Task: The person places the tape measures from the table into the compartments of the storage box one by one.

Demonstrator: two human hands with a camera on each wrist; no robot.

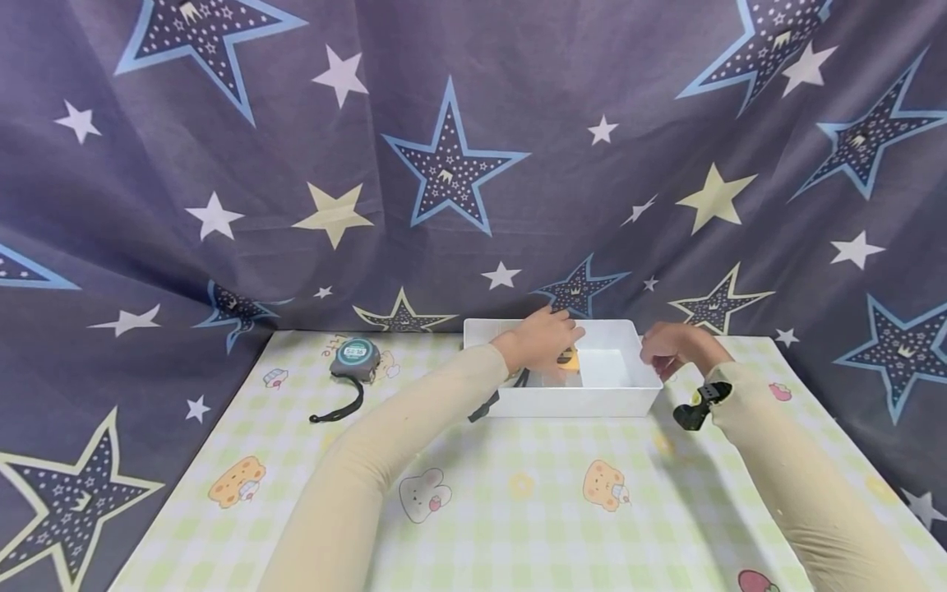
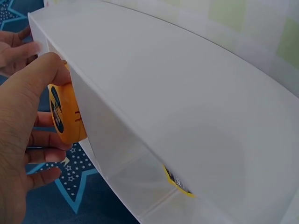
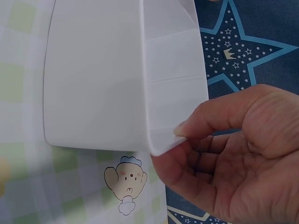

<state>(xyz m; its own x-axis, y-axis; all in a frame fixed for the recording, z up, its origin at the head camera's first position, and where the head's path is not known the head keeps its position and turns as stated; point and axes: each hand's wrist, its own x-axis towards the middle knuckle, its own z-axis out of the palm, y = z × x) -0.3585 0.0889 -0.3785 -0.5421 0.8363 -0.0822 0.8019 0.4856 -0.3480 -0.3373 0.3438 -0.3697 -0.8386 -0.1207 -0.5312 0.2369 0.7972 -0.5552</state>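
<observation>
A white rectangular box stands at the back of the table. My left hand reaches over its left half, above the inside. In the left wrist view, that hand holds an orange tape measure with a dark label, thumb at its top edge and fingers on the far side. Deeper in the box, part of a yellow-and-black item shows past the wall. My right hand pinches the rim at the box's right end between thumb and index finger.
Left of the box lies a grey tape measure with a teal face and a black wrist strap. A checked, cartoon-printed cloth covers the table. Behind it hangs a dark star-patterned curtain.
</observation>
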